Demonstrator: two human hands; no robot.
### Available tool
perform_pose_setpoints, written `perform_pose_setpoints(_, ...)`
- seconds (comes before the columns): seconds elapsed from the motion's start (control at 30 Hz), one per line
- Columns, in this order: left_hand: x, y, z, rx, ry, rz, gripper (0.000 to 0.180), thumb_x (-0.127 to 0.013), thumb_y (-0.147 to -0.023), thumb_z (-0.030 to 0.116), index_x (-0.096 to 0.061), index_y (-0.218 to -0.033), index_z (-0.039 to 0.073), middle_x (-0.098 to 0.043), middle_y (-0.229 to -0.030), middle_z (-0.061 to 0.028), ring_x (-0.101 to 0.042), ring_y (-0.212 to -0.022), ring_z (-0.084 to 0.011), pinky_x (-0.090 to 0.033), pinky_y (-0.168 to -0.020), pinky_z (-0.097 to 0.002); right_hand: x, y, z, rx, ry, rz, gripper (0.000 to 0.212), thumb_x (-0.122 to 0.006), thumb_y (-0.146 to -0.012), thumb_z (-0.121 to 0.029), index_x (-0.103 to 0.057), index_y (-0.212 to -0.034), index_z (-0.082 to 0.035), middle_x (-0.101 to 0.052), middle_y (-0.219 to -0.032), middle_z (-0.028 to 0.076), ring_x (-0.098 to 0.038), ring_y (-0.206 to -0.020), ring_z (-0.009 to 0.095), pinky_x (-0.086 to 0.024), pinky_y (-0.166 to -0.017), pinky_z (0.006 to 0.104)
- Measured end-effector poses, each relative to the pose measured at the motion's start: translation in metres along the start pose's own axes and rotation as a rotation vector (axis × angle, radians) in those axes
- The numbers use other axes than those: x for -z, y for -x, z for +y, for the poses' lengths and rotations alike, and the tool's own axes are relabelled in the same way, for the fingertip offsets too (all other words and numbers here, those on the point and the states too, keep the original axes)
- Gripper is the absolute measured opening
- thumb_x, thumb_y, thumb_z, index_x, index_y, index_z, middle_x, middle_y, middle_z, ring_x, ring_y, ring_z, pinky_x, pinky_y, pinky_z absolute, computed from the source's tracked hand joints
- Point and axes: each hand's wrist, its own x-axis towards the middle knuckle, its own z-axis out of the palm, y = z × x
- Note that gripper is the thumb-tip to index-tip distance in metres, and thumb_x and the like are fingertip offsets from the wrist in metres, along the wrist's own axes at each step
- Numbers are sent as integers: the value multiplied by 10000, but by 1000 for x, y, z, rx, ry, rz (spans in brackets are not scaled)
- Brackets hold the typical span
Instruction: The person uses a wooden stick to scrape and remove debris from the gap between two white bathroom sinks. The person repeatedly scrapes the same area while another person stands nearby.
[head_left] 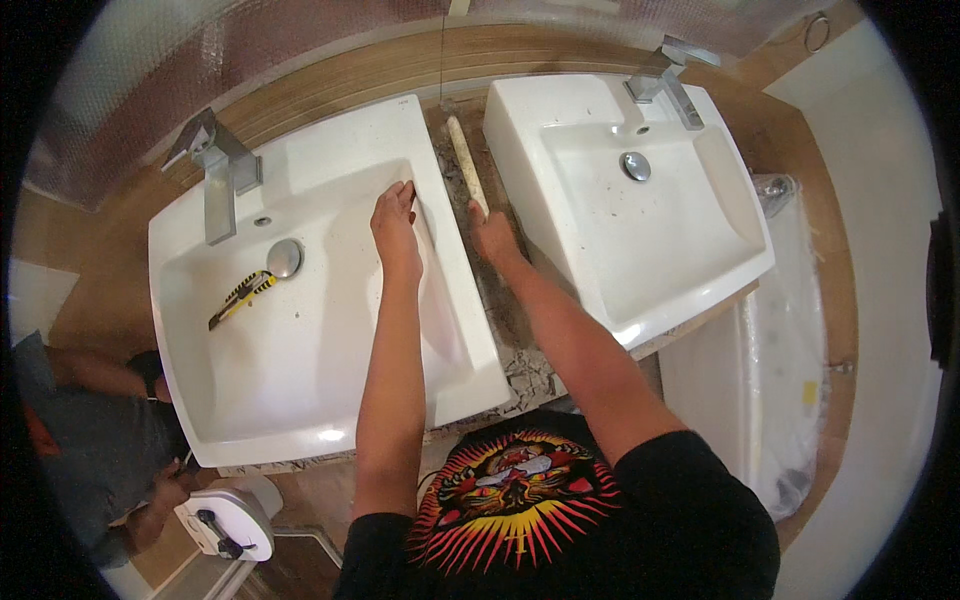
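My left hand [397,228] lies inside the left white sink [330,330], its fingers stretched along the right inner wall and holding nothing. My right hand [492,236] is closed on the near end of a pale, speckled stick [466,165]. That stick lies lengthwise in the narrow gap between the left sink and the right white sink [640,240], over a rough brown stone counter [530,380]. A yellow and black utility knife [243,299] rests in the left basin beside the round metal drain plug [285,258].
Square metal faucets stand at the back of both sinks, the left faucet [222,185] and the right faucet [668,85]. Bubble wrap [300,30] covers the surface behind. A plastic-covered bathtub [780,350] is at right. A co-worker's arm [105,375] and a toilet [235,525] are at lower left.
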Motion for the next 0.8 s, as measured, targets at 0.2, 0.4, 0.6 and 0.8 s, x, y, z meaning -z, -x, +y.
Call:
perform_pose_setpoints(0.2,-1,3,6,-8,68,-19,435,-304,-953,263,-423,-1262,-20,-495,-1284,-165,-423,-1229,-231,-279,-999,-351,6,-7,10,-11,-1,-1,683,-386,-907,-506,-604,-832,137,-587,-783,335,-581,-850,486,-462,-760,486)
perform_pose_setpoints(0.4,-1,5,6,32,113,-7,433,-318,-948,269,-426,-1262,-8,-487,-1294,-160,-419,-1235,-239,-273,-1007,-358,68,-1,-71,305,-263,328,621,-407,-918,-478,-586,-750,93,-583,-660,227,-581,-631,383,-442,-621,452)
perform_pose_setpoints(0.6,-3,5,5,32,118,11,435,-356,-941,286,-439,-1251,-9,-495,-1292,-144,-429,-1225,-239,-278,-1003,-348,77,-19,-75,468,-433,372,591,-405,-924,-451,-580,-806,101,-559,-684,285,-587,-692,433,-436,-635,486)
perform_pose_setpoints(0.8,-1,-1,2,-26,44,-54,446,-306,-949,284,-409,-1274,-3,-486,-1302,-126,-410,-1238,-230,-271,-1006,-366,-5,8,17,-211,-73,-147,653,-412,-903,-478,-539,-984,157,-566,-949,364,-564,-961,463,-457,-823,466)
